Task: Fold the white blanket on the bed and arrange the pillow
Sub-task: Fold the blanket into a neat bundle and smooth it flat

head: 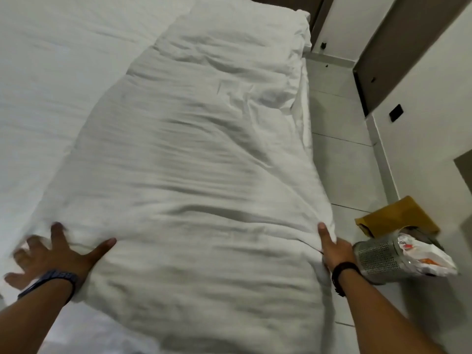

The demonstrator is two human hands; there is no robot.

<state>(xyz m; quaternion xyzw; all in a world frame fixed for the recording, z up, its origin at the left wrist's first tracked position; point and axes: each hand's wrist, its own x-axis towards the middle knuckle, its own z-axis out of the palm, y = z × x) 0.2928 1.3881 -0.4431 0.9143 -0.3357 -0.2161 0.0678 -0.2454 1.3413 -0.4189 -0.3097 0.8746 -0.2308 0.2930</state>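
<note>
A white blanket lies as a long folded strip along the right side of the bed, running from the near end to the far end. My left hand is spread flat with straight fingers on the blanket's near left edge, blurred. At the near right edge, my right hand has its thumb on top of the blanket while its fingers are tucked under the edge, out of sight. The far end of the strip bulges thickly; whether that is a pillow I cannot tell.
Right of the bed runs a pale tiled floor. On it stand a perforated metal bin holding a white plastic bag and a yellow-brown cloth. White and brown wall panels close the right side.
</note>
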